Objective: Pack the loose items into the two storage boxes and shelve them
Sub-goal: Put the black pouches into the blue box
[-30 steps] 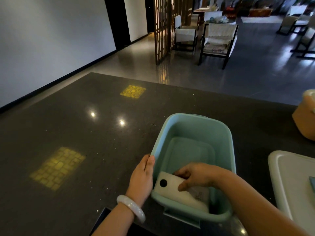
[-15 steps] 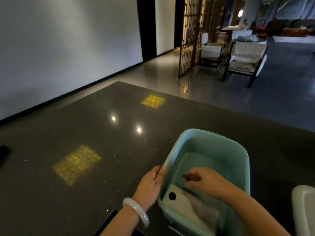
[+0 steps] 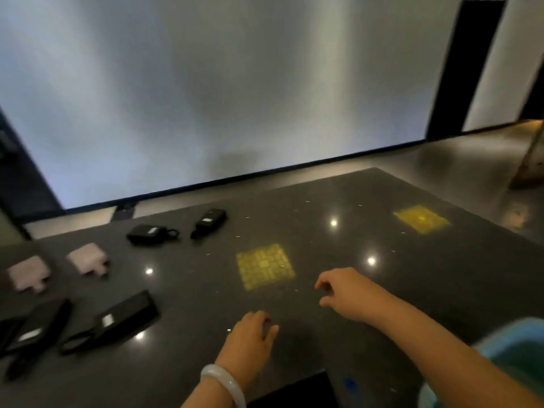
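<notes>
Hands are both empty now, out over the dark counter. A second ago the right hand was down inside the teal box, laying a white item in it, and the left hand rested against the box's near-left rim. Since then the view has swung to the left: the box has slid to the bottom right corner, where only a blurred piece of its rim and inside shows — the white item cannot be seen from here.

The right hand hangs above the counter with its fingers loosely curled, holding nothing, just right of a yellow patch of light. The left hand, with a pale bangle on its wrist, is lower and nearer, fingers relaxed and bent down toward the surface; whether they touch it I cannot tell.

Loose items that were out of sight before now lie on the left part of the counter, well apart from both hands. Two pale pink blocks sit side by side near the left edge. Behind them are a small black pouch and a black handheld device. Nearer the camera lie two long black cases — the left one is partly cut off by the frame. All of this is blurred by motion. A second yellow patch glows farther right.
</notes>
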Motion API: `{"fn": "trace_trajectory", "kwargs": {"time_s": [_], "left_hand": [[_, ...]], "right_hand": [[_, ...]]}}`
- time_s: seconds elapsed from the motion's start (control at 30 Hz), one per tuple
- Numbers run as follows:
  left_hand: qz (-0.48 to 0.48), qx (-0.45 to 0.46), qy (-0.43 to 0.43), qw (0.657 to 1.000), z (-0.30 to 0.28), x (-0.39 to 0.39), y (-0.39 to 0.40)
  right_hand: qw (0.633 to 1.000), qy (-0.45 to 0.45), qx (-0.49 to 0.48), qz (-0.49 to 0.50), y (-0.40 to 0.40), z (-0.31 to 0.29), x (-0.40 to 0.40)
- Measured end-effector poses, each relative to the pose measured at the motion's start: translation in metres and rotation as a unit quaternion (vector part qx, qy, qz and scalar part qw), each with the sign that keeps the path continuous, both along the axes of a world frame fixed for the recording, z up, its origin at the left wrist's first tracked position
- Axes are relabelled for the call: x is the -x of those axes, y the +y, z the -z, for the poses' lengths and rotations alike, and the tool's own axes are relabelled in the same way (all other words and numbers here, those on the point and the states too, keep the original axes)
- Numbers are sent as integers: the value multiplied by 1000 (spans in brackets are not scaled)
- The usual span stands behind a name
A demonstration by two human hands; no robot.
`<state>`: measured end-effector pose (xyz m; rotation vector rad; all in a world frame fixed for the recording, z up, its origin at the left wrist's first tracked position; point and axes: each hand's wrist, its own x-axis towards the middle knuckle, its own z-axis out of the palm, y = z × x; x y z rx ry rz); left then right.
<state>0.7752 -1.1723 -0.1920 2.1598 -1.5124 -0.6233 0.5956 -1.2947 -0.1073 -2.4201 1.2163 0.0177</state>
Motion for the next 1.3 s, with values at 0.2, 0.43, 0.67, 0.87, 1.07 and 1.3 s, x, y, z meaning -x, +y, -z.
{"fn": "trace_trajectory", "kwargs": {"time_s": [0.2,0.43,0.67,0.87,1.07,1.3], "left_hand": [[-136,-28,-66,988,7,-94,58],[-223,-39,-113,967,9,-195,95],[-180,-75,-154,969,25,-273,86],[-105,-149,-143,973,42,-322,48],[-120,-100,-140,978,52,-337,-7],[-144,-99,-105,979,49,-358,-78]], "right_hand": [[995,27,-19,-93,9,20,-113],[988,27,-68,-133,19,46,-222],[990,-14,-95,-101,14,73,-305],[991,-29,-124,-44,-6,90,-342],[991,-26,-128,-5,-37,105,-357],[990,-67,-80,94,-98,106,-405]]}}
